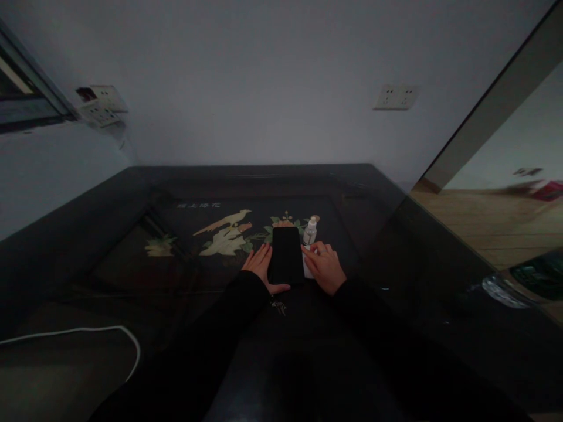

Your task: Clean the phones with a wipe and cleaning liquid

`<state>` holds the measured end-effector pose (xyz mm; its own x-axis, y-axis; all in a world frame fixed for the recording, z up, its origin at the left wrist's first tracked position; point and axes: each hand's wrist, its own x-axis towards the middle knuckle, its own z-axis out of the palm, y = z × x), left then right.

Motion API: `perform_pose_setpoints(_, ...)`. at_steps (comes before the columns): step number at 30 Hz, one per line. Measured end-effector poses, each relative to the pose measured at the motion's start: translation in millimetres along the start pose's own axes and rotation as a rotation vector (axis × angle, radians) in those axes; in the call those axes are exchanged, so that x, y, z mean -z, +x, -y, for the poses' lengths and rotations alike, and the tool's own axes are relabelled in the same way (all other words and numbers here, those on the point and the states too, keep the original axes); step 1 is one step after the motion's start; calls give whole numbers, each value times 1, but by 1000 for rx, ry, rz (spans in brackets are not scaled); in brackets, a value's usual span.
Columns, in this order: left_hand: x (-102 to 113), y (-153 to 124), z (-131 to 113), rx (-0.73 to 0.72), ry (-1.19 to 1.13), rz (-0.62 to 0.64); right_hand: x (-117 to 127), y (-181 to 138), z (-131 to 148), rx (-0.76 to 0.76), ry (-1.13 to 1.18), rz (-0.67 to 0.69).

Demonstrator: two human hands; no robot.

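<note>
A black phone [287,255] lies flat on a dark table [132,258] painted with a bird and flowers. My left hand [260,266] rests against its left edge, fingers stretched flat and thumb under the near end. My right hand [324,266] sits at its right edge with curled fingers pressing on a small white thing [308,271] that I cannot make out. A small clear bottle [310,231] with a white cap stands upright just beyond my right hand.
A white cable [109,331] curves over the table's near left. Wall sockets [394,97] sit on the back wall and more sockets [100,104] at the left. A wooden floor [492,223] shows to the right.
</note>
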<state>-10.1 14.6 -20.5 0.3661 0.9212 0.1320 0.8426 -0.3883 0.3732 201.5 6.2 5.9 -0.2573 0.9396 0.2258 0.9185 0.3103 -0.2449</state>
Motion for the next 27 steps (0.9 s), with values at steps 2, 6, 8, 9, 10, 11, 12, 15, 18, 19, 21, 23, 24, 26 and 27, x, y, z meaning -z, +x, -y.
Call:
perform_pose_setpoints(2,0,0,0,4,10,6,0,0,0,9,-6,3)
perform_pose_setpoints(6,1,-1,1,-3,12,8,0,0,-2,26,-19,6)
perform_pose_setpoints(8,1,-1,2,-8,7,-9,-1,0,-3,33,-25,7)
perform_pose_setpoints(9,1,-1,2,-7,5,-10,-1,1,-3,37,-27,7)
perform_pose_setpoints(10,1,-1,2,-5,4,-9,-1,1,-3,40,-29,5)
perform_pose_setpoints(11,2,-1,1,-3,4,-4,-2,1,-3,42,-31,2)
perform_pose_setpoints(12,2,-1,0,0,4,5,-2,1,-2,44,-33,-1)
perform_pose_setpoints(15,3,-1,-2,7,7,24,-2,0,-2,50,-32,-6)
perform_pose_setpoints(18,4,-1,-2,12,18,18,0,-1,-2,65,-31,-5)
perform_pose_setpoints(19,5,-1,-2,12,18,18,0,-2,-2,70,-31,-6)
perform_pose_setpoints(21,5,-2,-2,8,9,24,1,-2,-2,81,-34,-7)
perform_pose_setpoints(23,6,-2,-2,2,-3,27,1,-3,-3,90,-41,-9)
perform_pose_setpoints(24,6,-2,-2,1,-7,26,1,-2,-3,94,-47,-10)
perform_pose_setpoints(26,6,-1,-3,0,-9,22,0,-2,-4,96,-60,-15)
perform_pose_setpoints(27,6,-1,-3,0,-6,22,-1,-2,-4,94,-64,-17)
